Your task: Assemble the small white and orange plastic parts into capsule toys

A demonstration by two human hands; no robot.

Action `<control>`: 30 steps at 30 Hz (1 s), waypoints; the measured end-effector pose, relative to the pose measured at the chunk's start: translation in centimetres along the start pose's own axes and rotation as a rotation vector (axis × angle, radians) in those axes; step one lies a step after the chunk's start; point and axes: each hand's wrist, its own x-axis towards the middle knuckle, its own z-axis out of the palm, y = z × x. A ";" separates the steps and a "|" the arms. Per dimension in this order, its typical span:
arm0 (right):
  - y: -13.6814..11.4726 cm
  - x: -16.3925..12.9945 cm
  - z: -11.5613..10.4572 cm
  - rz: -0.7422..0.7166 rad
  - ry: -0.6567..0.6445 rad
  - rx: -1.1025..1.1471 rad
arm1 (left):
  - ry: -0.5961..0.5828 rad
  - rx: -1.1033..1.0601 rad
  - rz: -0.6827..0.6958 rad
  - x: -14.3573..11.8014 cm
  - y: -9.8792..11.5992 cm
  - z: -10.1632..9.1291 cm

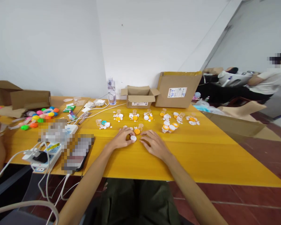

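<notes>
Both your hands rest on the table (201, 156), fingertips closing in on one small pile. Your left hand (120, 139) curls loosely, its fingers touching the white disc (133, 138), pinching nothing that I can see. Your right hand (154, 144) lies flat and relaxed just beside the same disc, holding nothing. The orange disc (137, 131) sits just behind, between your fingertips (tiny white gears (131, 128) lie scattered around it). I'd steady the white piece with the left and pick with the right, in my judgement, keeping wrists low so nothing skitters off. More sorted piles (168, 125) wait farther back, near the open box (140, 97).
</notes>
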 end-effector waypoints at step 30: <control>-1.0 2.0 1.8 -0.015 0.041 0.058 | 0.014 0.033 0.076 -0.1 0.2 0.3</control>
